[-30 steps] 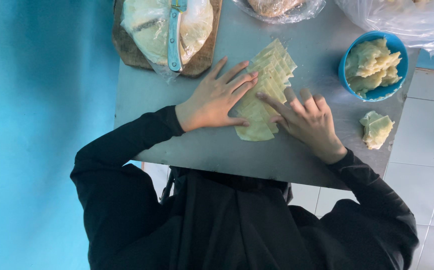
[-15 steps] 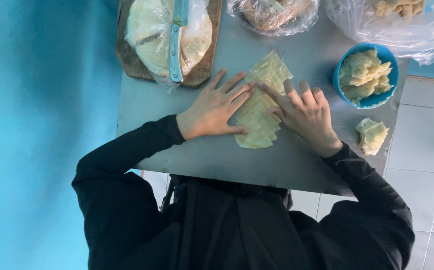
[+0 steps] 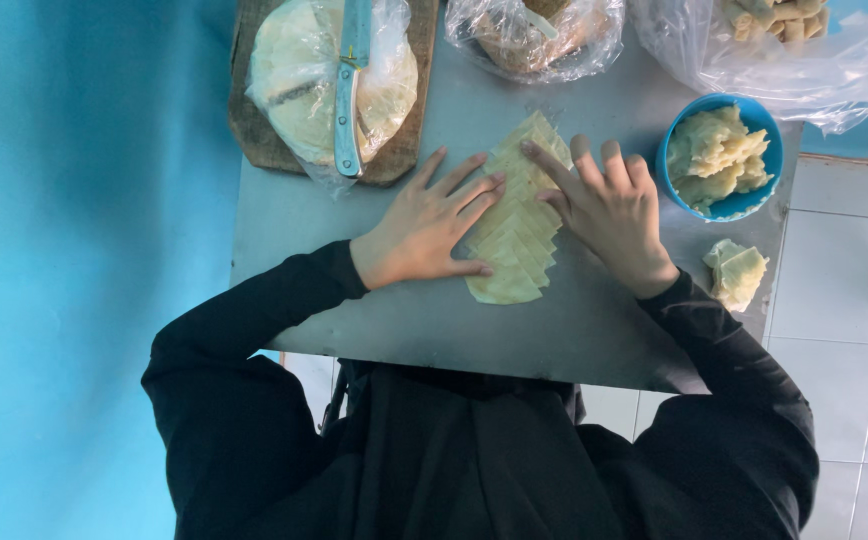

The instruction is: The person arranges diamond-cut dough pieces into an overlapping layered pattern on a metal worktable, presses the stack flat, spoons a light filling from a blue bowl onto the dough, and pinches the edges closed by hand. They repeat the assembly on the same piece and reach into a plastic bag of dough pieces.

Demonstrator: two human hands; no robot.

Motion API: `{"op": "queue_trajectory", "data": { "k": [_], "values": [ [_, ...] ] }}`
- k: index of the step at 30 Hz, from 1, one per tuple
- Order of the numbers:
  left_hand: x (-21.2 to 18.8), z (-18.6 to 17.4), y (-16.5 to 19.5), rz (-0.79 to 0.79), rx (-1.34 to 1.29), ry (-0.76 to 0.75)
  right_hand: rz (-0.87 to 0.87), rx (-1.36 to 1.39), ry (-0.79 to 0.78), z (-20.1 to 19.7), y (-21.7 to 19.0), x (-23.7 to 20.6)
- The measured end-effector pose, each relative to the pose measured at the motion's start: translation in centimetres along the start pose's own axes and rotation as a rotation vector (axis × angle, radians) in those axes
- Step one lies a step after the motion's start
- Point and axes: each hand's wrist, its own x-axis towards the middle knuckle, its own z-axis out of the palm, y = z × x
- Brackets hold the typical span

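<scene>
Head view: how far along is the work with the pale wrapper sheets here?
Done: a fanned row of wrapper sheets lies overlapped on the grey table, and a blue bowl holds folded pieces. In hand: the left hand and right hand press flat on the row. Left: a round stack under plastic sits on the wooden board with a knife across it.

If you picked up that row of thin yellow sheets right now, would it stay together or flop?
The fanned dough sheets would probably droop and slide apart: they look thin and only overlap loosely. They seem light, lying flat under the left hand and right hand. Pushed sideways, the row would likely skew.
</scene>
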Motion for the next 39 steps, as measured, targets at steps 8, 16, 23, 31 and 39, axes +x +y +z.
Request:
{"op": "queue_trajectory", "data": {
  "k": [8,16,23,31,39],
  "values": [
    [-0.4,-0.6,0.6,-0.004,-0.006,-0.015,0.033,-0.023,0.053,0.4,-0.1,0.9],
    [-0.6,-0.8,1.6,-0.007,-0.020,0.001,0.132,0.042,0.054,0.4,0.1,1.2],
    [0.1,-0.8,2.6,0.000,-0.046,0.021,0.371,0.122,0.031,-2.7,-0.3,-4.0],
    [0.8,-0.6,3.6,-0.002,-0.038,0.033,0.601,-0.049,-0.100,-2.9,-0.1,-8.3],
    [1.5,-0.1,4.4,-0.003,-0.017,0.027,0.569,-0.074,-0.058,-2.4,-0.9,-10.3]
  ]
}}
